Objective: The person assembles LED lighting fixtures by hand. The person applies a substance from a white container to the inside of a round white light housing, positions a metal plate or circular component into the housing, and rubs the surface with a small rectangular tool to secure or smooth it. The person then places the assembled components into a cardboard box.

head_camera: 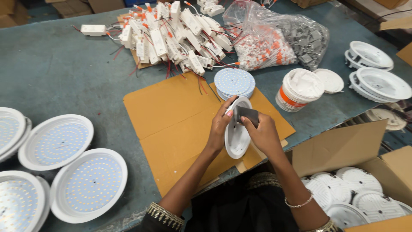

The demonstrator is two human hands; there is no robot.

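While the left hand (219, 124) grips the rim of a tilted white round lamp housing (237, 135) above the cardboard sheet (171, 116), the right hand (262, 131) clasps a dark grey pad (248, 115) against it.

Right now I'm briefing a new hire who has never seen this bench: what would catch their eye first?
At centre, the left hand steadies a round white lamp housing on edge over a brown cardboard sheet, while the right hand presses a dark grey pad against it. Finished white round lamps with dotted light boards crowd the left edge, and a tangled heap of white driver boxes with red wires lies behind.
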